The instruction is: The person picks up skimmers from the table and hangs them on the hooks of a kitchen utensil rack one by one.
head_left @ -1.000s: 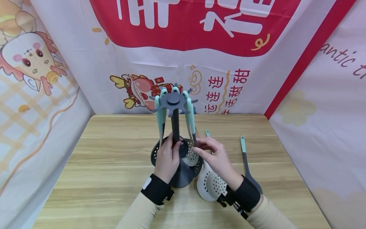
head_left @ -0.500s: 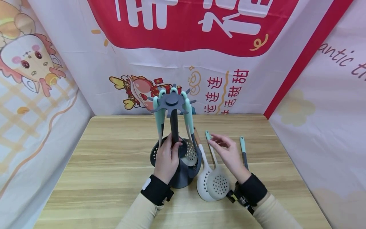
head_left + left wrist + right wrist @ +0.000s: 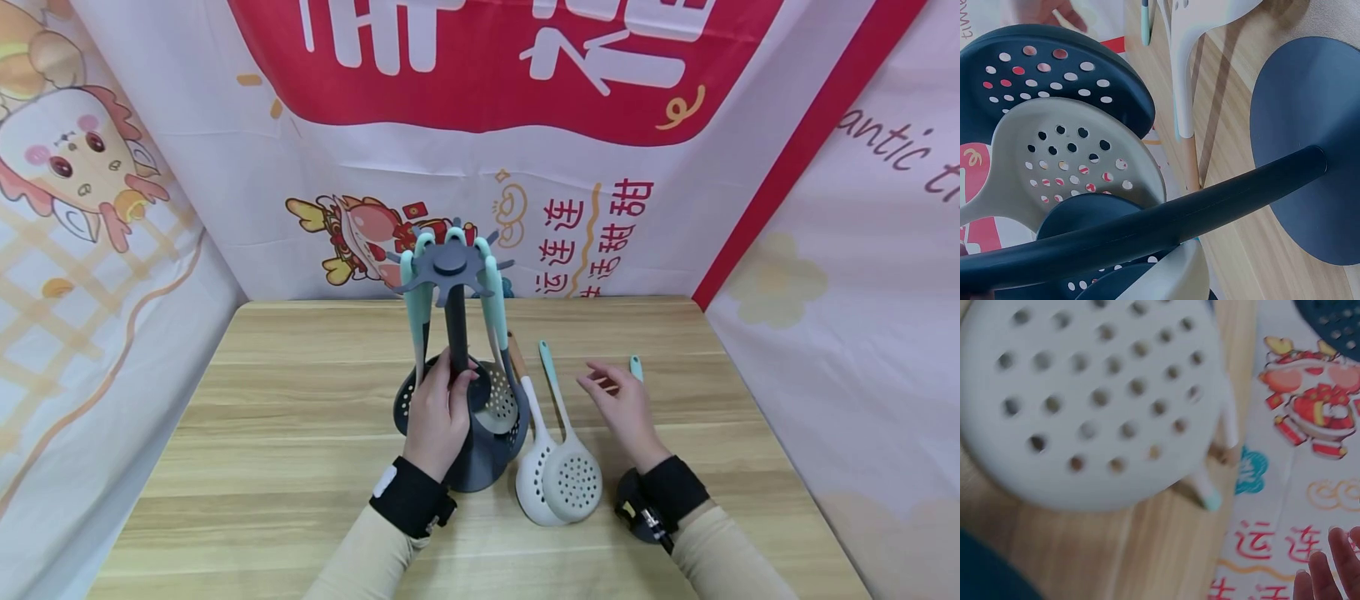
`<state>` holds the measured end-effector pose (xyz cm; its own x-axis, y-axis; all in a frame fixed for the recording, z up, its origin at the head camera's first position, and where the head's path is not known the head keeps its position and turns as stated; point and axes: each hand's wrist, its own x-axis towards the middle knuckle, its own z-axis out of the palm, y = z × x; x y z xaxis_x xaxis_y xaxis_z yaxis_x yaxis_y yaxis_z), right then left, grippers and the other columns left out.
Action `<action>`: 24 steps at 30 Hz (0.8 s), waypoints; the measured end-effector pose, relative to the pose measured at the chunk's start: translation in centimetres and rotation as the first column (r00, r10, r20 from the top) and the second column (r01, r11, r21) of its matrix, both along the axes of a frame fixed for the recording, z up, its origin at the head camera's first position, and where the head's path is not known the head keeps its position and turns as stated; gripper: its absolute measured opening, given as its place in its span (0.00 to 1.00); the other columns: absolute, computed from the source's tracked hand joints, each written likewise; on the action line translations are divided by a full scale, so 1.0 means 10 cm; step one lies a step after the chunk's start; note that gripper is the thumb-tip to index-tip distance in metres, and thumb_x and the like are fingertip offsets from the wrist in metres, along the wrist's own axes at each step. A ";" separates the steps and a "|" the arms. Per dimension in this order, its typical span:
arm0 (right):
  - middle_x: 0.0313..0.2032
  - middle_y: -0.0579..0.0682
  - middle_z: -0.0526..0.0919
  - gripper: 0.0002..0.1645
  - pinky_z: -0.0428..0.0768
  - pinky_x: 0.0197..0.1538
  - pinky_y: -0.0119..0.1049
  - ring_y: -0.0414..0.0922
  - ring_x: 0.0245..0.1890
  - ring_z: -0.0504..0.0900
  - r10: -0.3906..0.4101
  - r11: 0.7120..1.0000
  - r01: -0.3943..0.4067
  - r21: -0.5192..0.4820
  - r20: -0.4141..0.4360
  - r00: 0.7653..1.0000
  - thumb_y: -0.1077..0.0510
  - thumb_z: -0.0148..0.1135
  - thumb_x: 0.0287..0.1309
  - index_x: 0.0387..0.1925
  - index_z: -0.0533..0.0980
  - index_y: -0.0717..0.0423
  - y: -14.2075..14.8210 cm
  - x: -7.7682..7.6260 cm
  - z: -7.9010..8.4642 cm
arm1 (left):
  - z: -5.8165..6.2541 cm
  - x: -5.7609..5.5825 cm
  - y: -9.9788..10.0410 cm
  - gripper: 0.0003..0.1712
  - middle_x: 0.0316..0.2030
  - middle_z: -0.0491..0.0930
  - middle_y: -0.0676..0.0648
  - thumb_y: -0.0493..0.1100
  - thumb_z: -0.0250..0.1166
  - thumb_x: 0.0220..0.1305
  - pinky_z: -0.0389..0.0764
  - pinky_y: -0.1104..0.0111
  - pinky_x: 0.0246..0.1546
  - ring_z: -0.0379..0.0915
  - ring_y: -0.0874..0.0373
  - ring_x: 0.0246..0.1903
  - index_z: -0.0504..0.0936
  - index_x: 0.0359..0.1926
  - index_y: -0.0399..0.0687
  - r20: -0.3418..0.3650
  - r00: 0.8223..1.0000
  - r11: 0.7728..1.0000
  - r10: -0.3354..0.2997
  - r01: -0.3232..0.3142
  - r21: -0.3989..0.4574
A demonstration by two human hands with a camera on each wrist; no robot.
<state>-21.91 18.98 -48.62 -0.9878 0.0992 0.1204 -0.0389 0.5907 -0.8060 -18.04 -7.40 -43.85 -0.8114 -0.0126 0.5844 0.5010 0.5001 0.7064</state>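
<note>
Utensil rack (image 3: 456, 329) held in L grip (image 3: 437, 415); R grip (image 3: 621, 407) loose, half-curled, nr teal handle (image 3: 636, 367).

Your left hand (image 3: 435, 412) has its fingers round the post of the upright dark utensil stand (image 3: 456, 333); mint-handled utensils (image 3: 496, 304) hang from its top. Just beside your right hand (image 3: 624, 408), a mint-tipped utensil (image 3: 636, 367) lies on the desk (image 3: 300, 433), mostly hidden from view.
</note>
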 end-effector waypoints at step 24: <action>0.58 0.71 0.73 0.31 0.72 0.61 0.59 0.65 0.59 0.72 -0.150 0.970 0.101 0.220 0.223 0.963 0.52 0.61 0.67 0.63 0.70 0.69 0.59 0.01 -0.53 | 0.01 0.00 0.00 0.11 0.41 0.82 0.43 0.38 0.52 0.76 0.84 0.59 0.45 0.83 0.54 0.41 0.75 0.51 0.36 -0.010 1.000 1.000 0.004 -0.004 -0.002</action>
<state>-21.80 24.84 -53.96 -0.9714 0.2220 -0.0846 0.2233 0.7313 -0.6444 -18.05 -7.36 -43.78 -0.8054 -0.0146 0.5926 0.5063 0.5029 0.7005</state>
